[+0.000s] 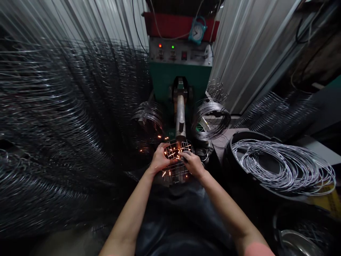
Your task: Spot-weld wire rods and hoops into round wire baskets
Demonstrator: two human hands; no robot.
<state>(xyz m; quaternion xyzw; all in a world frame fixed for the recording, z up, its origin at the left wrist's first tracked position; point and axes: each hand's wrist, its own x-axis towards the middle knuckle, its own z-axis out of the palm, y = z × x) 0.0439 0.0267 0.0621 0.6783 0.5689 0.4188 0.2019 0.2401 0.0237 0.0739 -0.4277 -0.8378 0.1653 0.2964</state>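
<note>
Corrugated sheeting (237,46) stands behind a green spot welder (178,76); sparks (160,137) scatter around its electrode (180,119), which meets the wire frame (176,174) between my hands. Left hand (160,159) curls closed over the frame; right hand (192,163) grips it just beside. Wire coils (282,167) lie in a black tub (229,167) right of my hands; stacked wire rings (53,106) fill the left.

Wire-grid cage (176,174), bright steel rods, rounded, apparently tilted upward, sparks scattered across bars
</note>
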